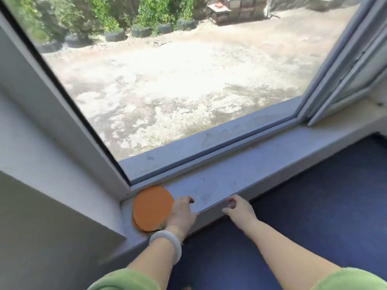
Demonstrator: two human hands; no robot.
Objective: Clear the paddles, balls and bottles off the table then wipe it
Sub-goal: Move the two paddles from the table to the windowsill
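Paddles (151, 207), two with round orange faces, lie stacked flat in the left corner of the grey window sill (226, 181), the lower one peeping out at the near edge. The left hand (182, 212) lies over their right side, hiding the handles. Its fingers (188, 199) curl down, but I cannot tell whether they grip. The right hand (238, 208) hovers at the sill's front edge, loosely curled, holding nothing. Outside, old tyres (114, 35) hold green plants.

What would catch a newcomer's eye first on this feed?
Two flat round orange paddles, stacked, lie in the left corner of the grey window sill, with the left hand, a white bangle at its wrist, against their right edge. The right hand hangs loosely curled, empty, at the sill's front edge. Outside lies a sunlit bare yard.
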